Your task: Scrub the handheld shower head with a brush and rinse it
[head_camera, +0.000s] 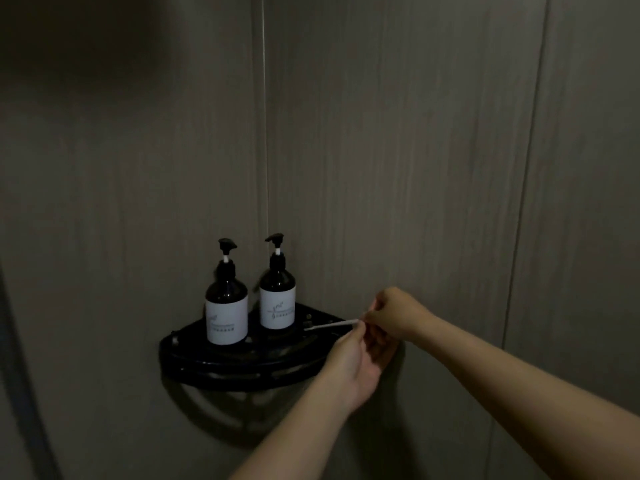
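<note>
"Hands first: what are they doing?"

"Left hand (pixel 353 362) comes up from below, its back to the camera, fingertips curled onto the near end of a thin white stick (pixel 329 325). Right hand (pixel 391 317) sits just above and to the right, fingers bunched, pinching that same end. The two hands meet there."

"Is the stick the brush?"

"Probably, to my eye, but it's too dim and too small to make out bristles."

"Now the scene, left to right."

"Left pump bottle (pixel 227 306), then right pump bottle (pixel 277 299), both upright on a black corner shelf (pixel 214 362). Next comes the stick, its far tip over the shelf just right of the second bottle. I can't tell whether the tip rests on the shelf or is lifted clear. Last, the hands, at the shelf's right edge by the wall."

"How does the stick lie?"

"Its long axis runs left to right, rising slightly toward the hands. The free end points at the bottles. Both hands are already on it, so neither is nearer."

"And the shower head?"

"Not in view. I'd judge scrubbing hasn't begun. The next move calls for drawing the stick rightward along its own axis, clear of the bottles."
</note>
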{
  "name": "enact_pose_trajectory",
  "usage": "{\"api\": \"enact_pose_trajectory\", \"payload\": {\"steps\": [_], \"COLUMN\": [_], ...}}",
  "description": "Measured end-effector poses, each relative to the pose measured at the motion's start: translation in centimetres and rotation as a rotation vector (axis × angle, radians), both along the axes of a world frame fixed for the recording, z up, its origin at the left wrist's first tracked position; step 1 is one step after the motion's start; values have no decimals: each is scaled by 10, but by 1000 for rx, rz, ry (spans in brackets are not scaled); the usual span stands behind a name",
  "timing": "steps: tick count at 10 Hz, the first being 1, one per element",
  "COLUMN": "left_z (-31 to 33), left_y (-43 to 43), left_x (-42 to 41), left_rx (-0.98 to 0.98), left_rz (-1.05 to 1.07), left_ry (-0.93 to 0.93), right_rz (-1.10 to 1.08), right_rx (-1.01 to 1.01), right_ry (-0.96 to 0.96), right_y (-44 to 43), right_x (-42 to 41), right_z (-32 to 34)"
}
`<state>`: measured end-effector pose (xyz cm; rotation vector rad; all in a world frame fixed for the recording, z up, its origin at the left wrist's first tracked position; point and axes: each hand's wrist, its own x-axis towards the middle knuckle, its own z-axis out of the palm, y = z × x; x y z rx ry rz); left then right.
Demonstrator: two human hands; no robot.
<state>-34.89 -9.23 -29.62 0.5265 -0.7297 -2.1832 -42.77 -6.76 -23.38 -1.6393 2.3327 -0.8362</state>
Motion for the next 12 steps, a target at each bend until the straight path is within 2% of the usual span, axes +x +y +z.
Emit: {"api": "enact_pose_trajectory", "payload": {"steps": [6,9,12], "left_z": [-4,-9,-8], "left_y": [11,15,30], "left_x": [-4,-3,-5], "left_rx": [-20,14,1], "left_rz": [0,-24,-59], "left_ry": [-20,-10,-43], "right_rz": [-37,-28,-42], "right_rx": [-4,-19,-34], "right_ry": [-71,-44,-137], "right_y": [10,15,32], "right_x": [-3,-6,-7], "right_z": [-11,-18,-11]}}
